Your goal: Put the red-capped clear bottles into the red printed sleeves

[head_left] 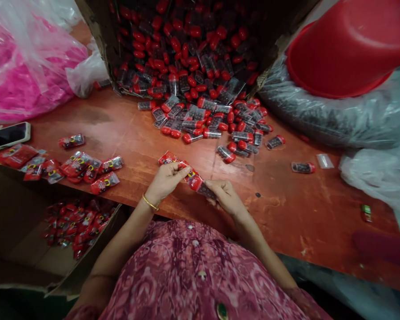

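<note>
Above the table's front edge my left hand [166,178] pinches a red printed plastic sleeve [167,157]. My right hand [227,197] is closed on the clear end of a small red-capped tube [206,191] with dark contents. The tube's red end meets the sleeve between my hands; how far it sits inside I cannot tell. Beyond my hands, a loose pile of similar red-capped tubes [200,118] spills from a tipped carton [98,42]. Left of my left hand lie several tubes in printed red wrappers [76,164].
A phone [10,137] and a bag of pink pieces [26,66] are at the left. Below the table edge, an open box [96,249] holds wrapped tubes. A red bucket [350,49] rests on a plastic-wrapped bundle [320,111] at the right, near a clear bag [370,173].
</note>
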The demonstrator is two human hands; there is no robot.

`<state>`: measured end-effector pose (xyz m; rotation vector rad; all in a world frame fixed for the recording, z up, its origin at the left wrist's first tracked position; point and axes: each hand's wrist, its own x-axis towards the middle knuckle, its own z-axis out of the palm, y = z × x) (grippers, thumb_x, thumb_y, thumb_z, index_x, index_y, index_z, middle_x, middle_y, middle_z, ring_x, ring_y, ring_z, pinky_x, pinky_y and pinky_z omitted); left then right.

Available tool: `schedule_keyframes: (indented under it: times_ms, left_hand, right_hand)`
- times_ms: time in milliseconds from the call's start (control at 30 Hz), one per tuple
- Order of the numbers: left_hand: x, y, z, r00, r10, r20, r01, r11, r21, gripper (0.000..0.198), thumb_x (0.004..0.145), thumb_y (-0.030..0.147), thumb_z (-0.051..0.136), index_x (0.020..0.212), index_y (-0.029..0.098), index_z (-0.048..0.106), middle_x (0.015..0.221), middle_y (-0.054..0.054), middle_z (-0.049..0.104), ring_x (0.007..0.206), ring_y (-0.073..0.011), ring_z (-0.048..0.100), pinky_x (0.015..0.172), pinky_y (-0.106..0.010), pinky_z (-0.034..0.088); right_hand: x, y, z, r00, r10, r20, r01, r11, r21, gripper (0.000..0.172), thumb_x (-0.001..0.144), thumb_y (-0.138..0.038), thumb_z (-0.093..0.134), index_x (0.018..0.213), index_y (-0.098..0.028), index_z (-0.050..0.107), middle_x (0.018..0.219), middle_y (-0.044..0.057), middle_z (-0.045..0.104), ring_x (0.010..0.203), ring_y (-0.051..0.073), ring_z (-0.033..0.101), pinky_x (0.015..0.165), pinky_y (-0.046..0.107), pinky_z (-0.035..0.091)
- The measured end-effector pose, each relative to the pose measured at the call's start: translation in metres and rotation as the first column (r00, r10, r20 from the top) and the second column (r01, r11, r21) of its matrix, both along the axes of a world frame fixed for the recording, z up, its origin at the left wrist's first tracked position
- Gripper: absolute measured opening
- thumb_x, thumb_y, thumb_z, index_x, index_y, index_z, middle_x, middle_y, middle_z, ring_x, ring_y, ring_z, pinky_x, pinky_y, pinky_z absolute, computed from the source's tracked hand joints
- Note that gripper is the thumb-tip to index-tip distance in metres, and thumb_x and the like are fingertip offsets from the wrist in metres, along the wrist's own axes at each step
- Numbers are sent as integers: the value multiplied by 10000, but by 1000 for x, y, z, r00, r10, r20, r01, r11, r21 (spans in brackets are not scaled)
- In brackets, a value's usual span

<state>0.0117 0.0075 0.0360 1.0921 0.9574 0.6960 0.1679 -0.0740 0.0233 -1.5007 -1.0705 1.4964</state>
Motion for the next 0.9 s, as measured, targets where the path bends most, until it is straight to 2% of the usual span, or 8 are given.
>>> schedule_keyframes:
  times_ms: [100,233,367,433,567,633,733,900]
  left_hand:
    - [6,-6,-3,987,135,89,-131,990,-53,176,617,280,737,676,136,654,658,2,640,609,-103,546,627,-228,426]
    - [17,-17,-12,941,295,165,-273,951,-144,299,504,248,801,718,140,621,696,5,661,637,-102,578,666,-233,452]
    - [27,-27,-18,883,399,248,-354,912,-206,337,534,296,791,763,157,586,699,15,657,592,-81,570,619,-211,448]
    - [30,-31,-18,870,414,267,-357,904,-236,329,573,336,769,781,166,579,686,23,647,546,-73,548,572,-206,433]
    - [32,-32,-19,855,423,301,-346,897,-275,314,578,372,762,730,150,598,659,27,623,587,-77,544,601,-206,427]
    - [32,-31,-20,863,408,296,-337,904,-264,326,575,399,757,723,142,623,669,20,628,615,-83,545,630,-212,429]
    - [31,-28,-18,863,406,300,-348,909,-230,329,577,424,749,719,146,646,679,17,633,634,-88,542,646,-215,423]
    - [26,-20,-15,848,394,355,-301,908,-290,311,570,400,765,703,142,654,653,9,628,619,-92,541,635,-222,417]
  right_hand:
    - [-6,0,-4,998,-56,-12,56,998,26,520,756,-620,458,475,-182,481,373,-36,441,297,54,352,301,180,263]
    - [-22,-1,-15,986,-141,-86,149,985,83,536,759,-665,416,531,-188,503,420,-33,466,320,57,350,324,191,288]
    - [-40,1,-23,941,-322,-105,335,930,153,569,794,-680,329,527,-199,474,448,-20,473,360,71,379,366,203,320]
    - [-44,4,-24,935,-342,-93,353,924,149,585,802,-685,294,510,-203,452,423,-22,447,363,78,385,374,209,321]
    - [-40,12,-22,970,-229,-77,235,969,75,565,800,-683,308,513,-211,428,355,-55,350,316,82,325,357,226,283]
    - [-39,16,-20,964,-265,-17,265,957,115,537,804,-669,325,532,-215,419,385,-52,358,347,88,324,369,233,273]
    - [-41,21,-19,934,-346,91,316,917,242,497,821,-631,337,564,-214,423,463,-34,396,436,101,348,416,238,281]
    - [-47,23,-22,957,-277,86,245,931,272,456,851,-569,316,576,-217,403,474,-36,377,460,103,347,444,237,288]
